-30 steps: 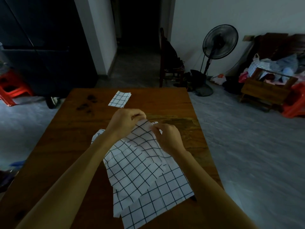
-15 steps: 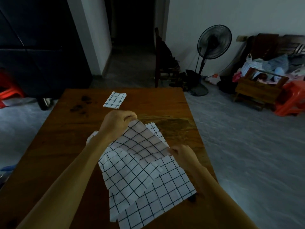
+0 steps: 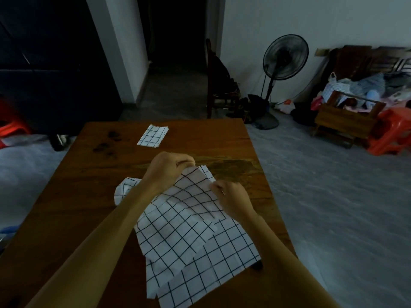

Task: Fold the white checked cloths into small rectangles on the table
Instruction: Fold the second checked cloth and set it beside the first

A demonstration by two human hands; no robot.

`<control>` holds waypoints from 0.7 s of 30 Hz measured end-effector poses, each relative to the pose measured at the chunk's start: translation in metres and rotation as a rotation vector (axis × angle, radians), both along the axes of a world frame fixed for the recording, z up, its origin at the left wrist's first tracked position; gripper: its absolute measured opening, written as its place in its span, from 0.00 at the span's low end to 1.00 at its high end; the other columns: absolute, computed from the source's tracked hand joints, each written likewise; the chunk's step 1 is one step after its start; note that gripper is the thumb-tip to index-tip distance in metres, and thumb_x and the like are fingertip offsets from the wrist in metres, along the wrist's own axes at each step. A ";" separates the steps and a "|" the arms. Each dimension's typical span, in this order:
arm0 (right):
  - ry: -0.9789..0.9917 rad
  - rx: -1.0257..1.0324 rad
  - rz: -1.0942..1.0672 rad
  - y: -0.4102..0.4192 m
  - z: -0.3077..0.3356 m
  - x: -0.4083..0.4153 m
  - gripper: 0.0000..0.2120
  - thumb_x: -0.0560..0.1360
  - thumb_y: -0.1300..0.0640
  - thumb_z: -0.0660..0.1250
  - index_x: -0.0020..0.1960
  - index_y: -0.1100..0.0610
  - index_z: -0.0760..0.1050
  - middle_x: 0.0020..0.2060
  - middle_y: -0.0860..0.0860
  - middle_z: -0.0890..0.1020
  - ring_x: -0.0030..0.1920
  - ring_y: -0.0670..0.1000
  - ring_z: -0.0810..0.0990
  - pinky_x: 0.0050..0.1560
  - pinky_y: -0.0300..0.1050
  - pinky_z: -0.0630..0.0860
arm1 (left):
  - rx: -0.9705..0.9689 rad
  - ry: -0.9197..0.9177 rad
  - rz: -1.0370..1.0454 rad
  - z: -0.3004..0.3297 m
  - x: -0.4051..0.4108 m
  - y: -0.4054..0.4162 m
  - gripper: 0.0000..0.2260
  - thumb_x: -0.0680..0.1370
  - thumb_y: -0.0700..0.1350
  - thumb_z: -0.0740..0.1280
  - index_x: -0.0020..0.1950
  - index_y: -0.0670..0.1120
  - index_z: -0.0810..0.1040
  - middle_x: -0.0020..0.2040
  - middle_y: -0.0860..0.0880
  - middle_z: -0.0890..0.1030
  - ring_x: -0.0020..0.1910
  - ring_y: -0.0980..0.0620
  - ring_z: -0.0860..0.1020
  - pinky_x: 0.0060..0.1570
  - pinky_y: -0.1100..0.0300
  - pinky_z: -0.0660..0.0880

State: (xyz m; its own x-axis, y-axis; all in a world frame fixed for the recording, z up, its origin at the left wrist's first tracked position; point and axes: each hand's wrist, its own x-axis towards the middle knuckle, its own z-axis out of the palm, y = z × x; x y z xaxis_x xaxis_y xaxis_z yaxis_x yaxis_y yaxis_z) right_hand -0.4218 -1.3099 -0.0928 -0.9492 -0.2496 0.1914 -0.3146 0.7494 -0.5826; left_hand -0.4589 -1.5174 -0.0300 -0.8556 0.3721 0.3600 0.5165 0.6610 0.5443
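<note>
Near the folded cloth (image 3: 153, 136), toward the table (image 3: 73, 196) middle: left hand (image 3: 170, 172) pinching top cloth (image 3: 191, 196) at its far corner; right hand (image 3: 231, 198) back up from half a second ago, gripping the edge alongside. Probably squaring up a first fold; loose cloths (image 3: 200, 263) underneath.

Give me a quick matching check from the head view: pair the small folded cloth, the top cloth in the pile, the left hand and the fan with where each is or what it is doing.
Things:
1. folded cloth
2. top cloth
3. left hand
4. fan

States:
A. standing on the floor by the wall, beyond the table
B. pinching a far corner of a cloth
C. lying alone at the table's far end
D. partly lifted, gripped by both hands

Pairs: 1-C, 2-D, 3-B, 4-A
</note>
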 end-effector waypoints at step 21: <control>0.091 -0.123 -0.011 -0.010 0.012 -0.006 0.10 0.79 0.56 0.65 0.40 0.52 0.79 0.26 0.39 0.73 0.23 0.40 0.71 0.26 0.31 0.66 | 0.118 -0.098 0.029 -0.010 0.009 0.010 0.08 0.75 0.42 0.68 0.53 0.44 0.81 0.50 0.49 0.83 0.47 0.62 0.78 0.50 0.66 0.76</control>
State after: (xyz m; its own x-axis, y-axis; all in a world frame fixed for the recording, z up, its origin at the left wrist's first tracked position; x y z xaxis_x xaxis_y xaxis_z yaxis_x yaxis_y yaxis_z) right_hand -0.4282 -1.3203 -0.0812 -0.9290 -0.2086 0.3056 -0.3626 0.6776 -0.6398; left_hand -0.4502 -1.5075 -0.0400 -0.8984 0.3068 0.3144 0.4390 0.6032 0.6659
